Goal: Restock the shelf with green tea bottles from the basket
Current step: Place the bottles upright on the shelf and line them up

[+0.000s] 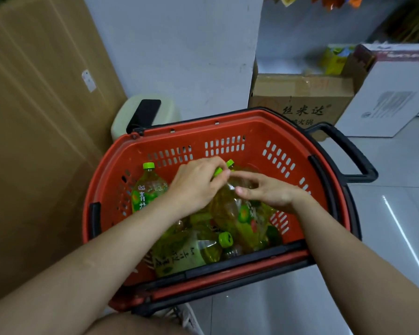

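Perforated red plastic basket, clear glossy plastic bottles, cardboard box.

Basket at centre frame, bottles lying inside; one bottle upright at its left wall. Bin behind the basket, upper left. Cardboard box behind, upper right; larger box further right.

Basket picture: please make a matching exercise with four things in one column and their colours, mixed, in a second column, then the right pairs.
Things:
1. basket
2. bottle cap
3. basket handle
4. box behind the basket

Colours:
A. black
B. brown
C. red
D. bright green

Pairs: 1-C, 2-D, 3-A, 4-B
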Available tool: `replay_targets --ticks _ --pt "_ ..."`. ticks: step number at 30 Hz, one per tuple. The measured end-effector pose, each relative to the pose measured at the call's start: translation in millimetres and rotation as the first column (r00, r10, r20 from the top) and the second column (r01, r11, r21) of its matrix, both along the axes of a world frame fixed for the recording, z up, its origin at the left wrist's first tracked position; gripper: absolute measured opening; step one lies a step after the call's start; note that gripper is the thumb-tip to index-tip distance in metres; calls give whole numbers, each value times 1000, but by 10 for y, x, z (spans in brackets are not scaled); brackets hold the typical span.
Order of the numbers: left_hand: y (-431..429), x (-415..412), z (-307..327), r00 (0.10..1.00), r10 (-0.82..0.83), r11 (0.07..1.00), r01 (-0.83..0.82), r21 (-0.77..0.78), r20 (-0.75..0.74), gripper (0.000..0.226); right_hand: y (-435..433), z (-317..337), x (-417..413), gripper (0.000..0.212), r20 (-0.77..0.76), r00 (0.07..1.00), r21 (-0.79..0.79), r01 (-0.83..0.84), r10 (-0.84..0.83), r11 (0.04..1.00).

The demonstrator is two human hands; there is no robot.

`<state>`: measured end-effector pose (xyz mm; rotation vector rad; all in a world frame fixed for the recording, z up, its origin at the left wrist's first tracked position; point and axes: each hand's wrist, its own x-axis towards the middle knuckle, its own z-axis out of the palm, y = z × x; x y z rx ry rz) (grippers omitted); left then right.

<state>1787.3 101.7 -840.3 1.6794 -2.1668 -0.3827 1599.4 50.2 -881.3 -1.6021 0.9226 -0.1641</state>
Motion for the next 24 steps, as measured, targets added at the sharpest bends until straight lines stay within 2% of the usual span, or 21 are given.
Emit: replay_targets --ticks 3,5,7,9,10,11,12,13,15,17,18,19,20,21,22,23,24 --pt "-2 161 82 991 37 991 -53 -120 -131 19 -29 12 139 58 97 995 8 26 -27 1000" --pt "-13 221 28 946 99 988 -131 -85 -309 15 -88 -21 294 69 145 986 -5 84 -82 996" --pt "-41 327 -34 827 206 971 -240 3 -523 18 -128 -49 481 70 169 978 -43 128 -119 991" --pt "-33 470 -91 645 308 949 -258 181 -699 44 -146 -30 649 60 227 954 -52 211 -195 976" --pt "-20 529 -140 560 373 927 -207 312 -740 66 -160 -26 720 60 264 933 -39 265 -246 963" --pt "4 560 -196 526 435 892 -145 427 -731 87 -184 -31 783 67 300 904 -20 324 -304 946" --pt "42 554 -250 546 459 866 -100 489 -701 103 -209 -42 841 73 340 874 4 367 -346 930" --pt "68 527 -319 583 444 868 -90 488 -681 113 -231 -26 898 72 389 845 31 385 -366 923" --pt "62 496 -419 603 415 902 -173 395 -682 114 -299 22 973 63 468 803 105 365 -369 925" --pt "2 559 -388 565 427 904 -271 330 -706 106 -388 49 1001 61 446 787 206 373 -427 904" --pt "-19 618 -367 540 441 896 -308 319 -717 103 -432 14 978 66 361 818 185 409 -448 894" --pt "-27 684 -335 512 456 886 -336 319 -728 99 -481 -50 941 74 217 878 70 422 -427 904" --pt "-25 747 -307 486 473 875 -358 326 -735 96 -523 -157 889 86 -25 942 -117 329 -334 937" --pt "-16 814 -275 460 489 863 -378 335 -741 93 -532 -276 859 99 -315 929 -238 122 -196 963" --pt "4 870 -238 439 506 850 -402 341 -743 92 -513 -370 863 108 -566 823 -263 -115 -57 958" --pt "18 910 -205 421 522 835 -431 343 -742 91 -500 -423 890 111 -722 692 -248 -278 15 928" --pt "37 946 -177 400 535 820 -460 341 -744 92 -483 -417 926 114 -794 606 -236 -370 41 898"
